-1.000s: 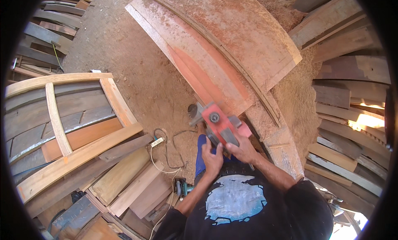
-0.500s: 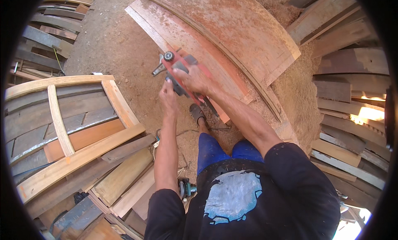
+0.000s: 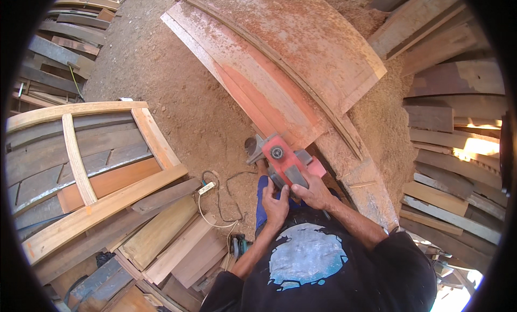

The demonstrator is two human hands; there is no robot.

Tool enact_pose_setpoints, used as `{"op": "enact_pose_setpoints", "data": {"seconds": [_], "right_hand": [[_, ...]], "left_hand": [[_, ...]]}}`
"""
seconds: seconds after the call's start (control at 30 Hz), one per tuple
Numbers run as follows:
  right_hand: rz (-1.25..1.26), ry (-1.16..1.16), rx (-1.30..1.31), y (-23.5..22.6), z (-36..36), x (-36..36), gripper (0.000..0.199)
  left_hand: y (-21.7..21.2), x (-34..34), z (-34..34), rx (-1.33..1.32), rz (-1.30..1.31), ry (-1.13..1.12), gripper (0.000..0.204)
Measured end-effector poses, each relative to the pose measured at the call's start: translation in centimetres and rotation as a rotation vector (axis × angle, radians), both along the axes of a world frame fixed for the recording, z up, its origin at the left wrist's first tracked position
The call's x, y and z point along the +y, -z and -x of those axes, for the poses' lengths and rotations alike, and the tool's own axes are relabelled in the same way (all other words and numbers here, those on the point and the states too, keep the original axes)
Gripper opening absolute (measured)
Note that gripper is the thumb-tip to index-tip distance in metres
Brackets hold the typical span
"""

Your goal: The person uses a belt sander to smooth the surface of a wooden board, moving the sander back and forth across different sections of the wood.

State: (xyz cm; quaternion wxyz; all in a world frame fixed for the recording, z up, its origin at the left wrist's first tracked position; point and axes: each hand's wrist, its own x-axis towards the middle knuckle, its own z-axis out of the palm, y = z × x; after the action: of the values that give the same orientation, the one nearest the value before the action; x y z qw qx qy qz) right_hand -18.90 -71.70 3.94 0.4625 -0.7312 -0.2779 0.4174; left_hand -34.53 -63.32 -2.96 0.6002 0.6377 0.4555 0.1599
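Note:
A red and dark grey electric hand planer [image 3: 285,164] with a round black knob is held close in front of my body, at the near end of a reddish plank [image 3: 253,91]. My right hand [image 3: 316,192] is wrapped round the planer's rear handle. Next to it, my left hand [image 3: 276,206] is closed on the planer's left rear side; some of its fingers are hidden. The plank's surface is partly pale and partly fresh orange-red. A long narrow strip [image 3: 291,69] runs along its right side.
A wide board [image 3: 323,42] strewn with shavings lies beyond the strip. A wooden frame [image 3: 156,137] rests on stacked planks at left. A white power-strip socket [image 3: 207,188] and cables lie on the dusty ground. Many boards [image 3: 452,110] line the right side.
Both hands have drawn the planer back toward my body, from the plank's left edge midway along to its near end. The plank's surface and the socket are now uncovered.

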Motion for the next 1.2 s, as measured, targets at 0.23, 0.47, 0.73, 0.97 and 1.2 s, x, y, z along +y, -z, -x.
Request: {"op": "enact_pose_setpoints", "data": {"seconds": [0.23,0.47,0.73,0.97,1.2], "right_hand": [[-0.034,0.0,0.0,0.5,-2.7,6.9,0.072],[-0.006,-0.031,-0.042,-0.3,-9.8,24.0,0.071],[-0.075,-0.035,-0.054,-0.3,-8.4,20.8,0.067],[0.04,-0.041,0.013,-0.2,-1.9,2.7,0.069],[0.006,-0.012,0.13,-0.8,-1.4,4.1,0.061]], "left_hand": [[-1.6,7.3,-4.6,-0.171,0.16,-0.069,0.044],[-1.4,24.1,-11.4,-0.254,0.009,-0.081,0.035],[-2.1,20.6,-10.4,-0.23,-0.064,-0.057,0.032],[-0.3,3.4,-3.3,-0.097,-0.064,-0.023,0.049],[1.9,4.2,-1.9,-0.009,0.016,-0.09,0.059]]}}
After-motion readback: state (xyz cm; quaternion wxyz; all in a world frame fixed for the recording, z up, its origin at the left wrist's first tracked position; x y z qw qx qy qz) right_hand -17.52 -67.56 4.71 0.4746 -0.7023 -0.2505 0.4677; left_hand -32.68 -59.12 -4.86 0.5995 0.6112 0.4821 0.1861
